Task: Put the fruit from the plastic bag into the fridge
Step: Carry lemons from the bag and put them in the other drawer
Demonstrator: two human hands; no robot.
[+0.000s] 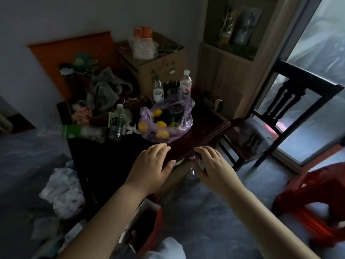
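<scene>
A thin purple plastic bag (183, 116) lies open on the dark wooden table (205, 135). Inside it I see several yellow lemons (161, 124), a green fruit (174, 124) and something dark. My left hand (151, 165) hovers just in front of the bag, fingers spread, holding nothing. My right hand (212, 165) is out beside it over the table's near corner, fingers loosely curled and apart, also empty. Neither hand touches the bag. No fridge is in view.
Plastic bottles (185, 85), crumpled cloth (104, 90) and wrappers crowd the table's far and left side. A cardboard box (156, 66) stands behind. A dark wooden chair (270, 116) stands on the right, a red stool (313, 202) lower right, and bags and paper on the floor.
</scene>
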